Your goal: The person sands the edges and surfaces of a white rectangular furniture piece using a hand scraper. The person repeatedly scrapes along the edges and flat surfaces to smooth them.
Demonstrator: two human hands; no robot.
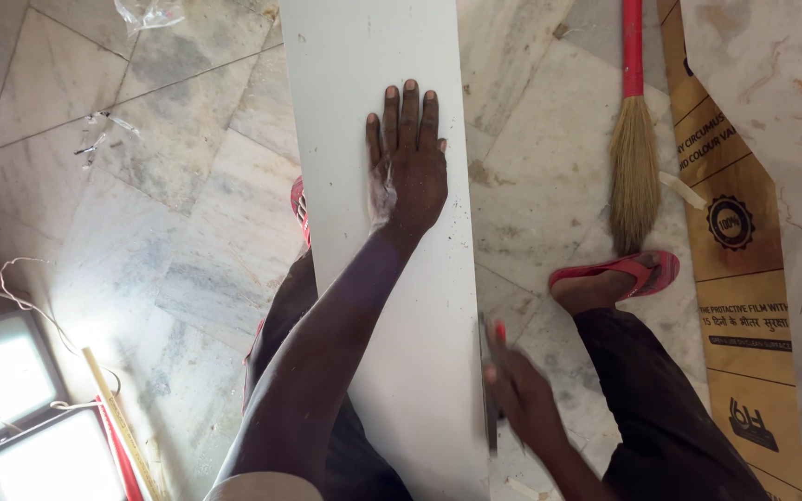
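A long white board (373,102) runs from the top of the view down between my legs. My left hand (407,162) lies flat on its upper face, fingers together and pointing away from me. My right hand (517,390) is at the board's right edge, lower down, blurred, closed around a thin tool (492,371) with a red tip and a dark blade held against that edge. My feet wear red sandals (628,271) on either side of the board.
A broom (633,158) with a red handle lies on the marble floor to the right, next to a brown printed cardboard strip (740,278). A wooden ruler (122,422), loose wires and two bright panels (11,417) sit at the lower left. Crumpled plastic (148,13) lies top left.
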